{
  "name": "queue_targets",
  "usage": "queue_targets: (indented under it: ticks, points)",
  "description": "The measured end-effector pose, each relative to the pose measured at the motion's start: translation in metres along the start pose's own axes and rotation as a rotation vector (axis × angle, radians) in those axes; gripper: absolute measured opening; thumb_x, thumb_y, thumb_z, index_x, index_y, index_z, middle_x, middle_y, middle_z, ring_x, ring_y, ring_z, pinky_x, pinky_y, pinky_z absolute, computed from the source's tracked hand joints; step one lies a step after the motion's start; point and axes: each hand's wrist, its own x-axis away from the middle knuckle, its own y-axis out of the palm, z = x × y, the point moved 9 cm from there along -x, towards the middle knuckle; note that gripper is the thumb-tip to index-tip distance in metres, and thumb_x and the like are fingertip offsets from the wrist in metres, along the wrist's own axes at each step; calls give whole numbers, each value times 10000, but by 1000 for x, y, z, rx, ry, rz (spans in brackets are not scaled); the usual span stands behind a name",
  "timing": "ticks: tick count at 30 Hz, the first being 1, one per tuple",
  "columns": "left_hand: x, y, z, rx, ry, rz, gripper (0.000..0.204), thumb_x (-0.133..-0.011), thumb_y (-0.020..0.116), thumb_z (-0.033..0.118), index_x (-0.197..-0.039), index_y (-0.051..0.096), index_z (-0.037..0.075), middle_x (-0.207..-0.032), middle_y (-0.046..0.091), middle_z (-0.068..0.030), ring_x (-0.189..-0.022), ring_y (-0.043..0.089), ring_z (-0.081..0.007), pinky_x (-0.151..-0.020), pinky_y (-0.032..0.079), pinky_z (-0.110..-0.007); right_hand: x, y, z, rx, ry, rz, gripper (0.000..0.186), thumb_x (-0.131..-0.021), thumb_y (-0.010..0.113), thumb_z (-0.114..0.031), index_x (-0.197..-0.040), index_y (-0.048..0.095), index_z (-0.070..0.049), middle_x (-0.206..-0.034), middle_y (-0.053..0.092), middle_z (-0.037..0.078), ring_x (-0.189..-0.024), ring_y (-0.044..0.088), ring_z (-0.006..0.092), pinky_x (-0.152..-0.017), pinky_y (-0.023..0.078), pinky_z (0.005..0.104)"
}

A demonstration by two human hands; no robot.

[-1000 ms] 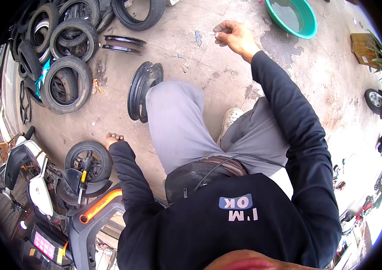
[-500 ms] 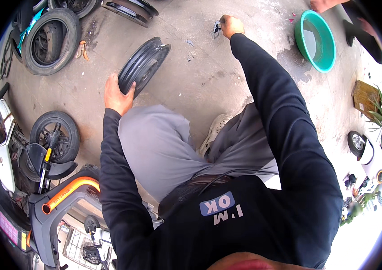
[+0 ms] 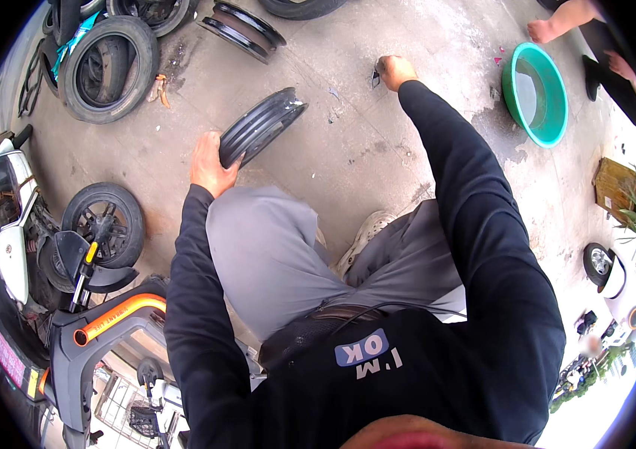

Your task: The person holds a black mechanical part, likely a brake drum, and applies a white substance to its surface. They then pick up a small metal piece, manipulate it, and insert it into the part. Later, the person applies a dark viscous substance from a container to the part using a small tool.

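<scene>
— Concrete floor (image 3: 378,150), stained and dusty, tyres lying about. What's nearest the person?

— Grey-trousered knees, crouched. Just past them the left hand (image 3: 211,166) has its fingers wrapped over the lower rim of a black tyre (image 3: 262,125), propping it tilted on edge, likely to keep it from falling flat.

— And the other?

— The right hand (image 3: 394,71) reaches farther, down at the floor, fingers closed on a small dark tool (image 3: 375,77); too small to identify.

— Beyond?

— A green basin (image 3: 535,93) of water, and another person's hand (image 3: 542,30) near it.
</scene>
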Motion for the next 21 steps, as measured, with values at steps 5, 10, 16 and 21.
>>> queue_targets:
  ticks: [5, 10, 16, 21]
  points:
    - [-6, 0, 13, -9, -27, -25, 451, -740, 823, 133, -1066, 543, -5, -1025, 563, -224, -1005, 550, -460, -874, 472, -505, 3, -29, 18, -109, 48, 247, 180, -859, 656, -126, -1003, 757, -90, -990, 754, 181, -978, 726, 367, -885, 572, 452]
    - [-1, 0, 5, 25, -40, -26, 470, -738, 825, 131, -1090, 548, -12, -1054, 571, -221, -1021, 557, -451, -896, 466, -511, -4, -14, 9, -33, 94, 80, 192, -843, 665, -127, -1004, 767, -99, -996, 758, 170, -985, 727, 365, -889, 573, 449]
    - [0, -1, 10, -33, -29, -14, 473, -737, 826, 135, -1090, 549, -13, -1058, 566, -227, -1027, 554, -454, -896, 466, -503, -14, -14, 24, -127, 136, 87, 248, -841, 655, -114, -1055, 779, -136, -1070, 752, 175, -1048, 713, 364, -933, 564, 455]
    - [5, 1, 3, -6, -19, -17, 472, -741, 823, 137, -1090, 543, -15, -1052, 558, -227, -1023, 555, -450, -887, 468, -496, -11, -3, 4, -47, 120, -43, 257, -839, 660, -118, -1061, 787, -141, -1071, 752, 179, -1047, 717, 358, -931, 566, 451]
